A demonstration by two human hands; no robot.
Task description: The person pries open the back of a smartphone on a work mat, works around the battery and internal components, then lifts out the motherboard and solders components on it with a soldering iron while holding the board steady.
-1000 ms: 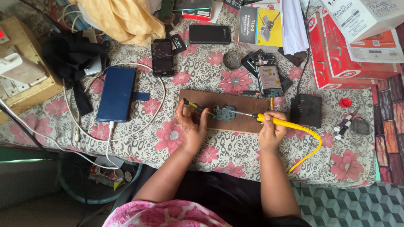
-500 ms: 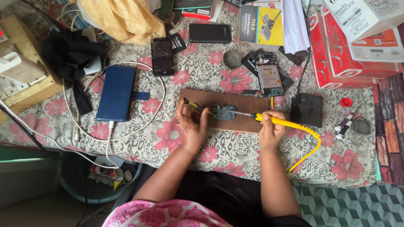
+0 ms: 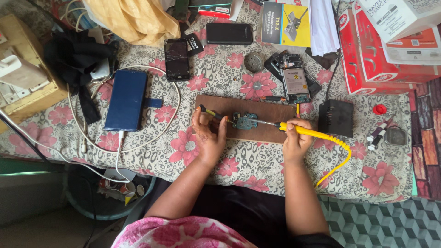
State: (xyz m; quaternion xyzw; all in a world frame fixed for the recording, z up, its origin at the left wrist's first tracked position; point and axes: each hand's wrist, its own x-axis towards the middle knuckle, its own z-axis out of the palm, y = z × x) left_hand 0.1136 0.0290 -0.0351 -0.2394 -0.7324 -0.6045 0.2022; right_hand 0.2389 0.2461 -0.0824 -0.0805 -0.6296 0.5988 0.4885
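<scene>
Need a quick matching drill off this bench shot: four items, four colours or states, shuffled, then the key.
Items
1. soldering iron
2. phone on the white cable
3. phone above the board
4. small cap at the right

Descriptions
A. cracked screen
B. red
C. blue
D. yellow handle, held in the right hand

Pairs: 1-D, 2-C, 3-A, 4-B

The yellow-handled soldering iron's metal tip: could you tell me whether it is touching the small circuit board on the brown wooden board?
Touching. The head view shows the yellow-handled soldering iron in the right hand, its metal tip ending on the small circuit board.
</scene>
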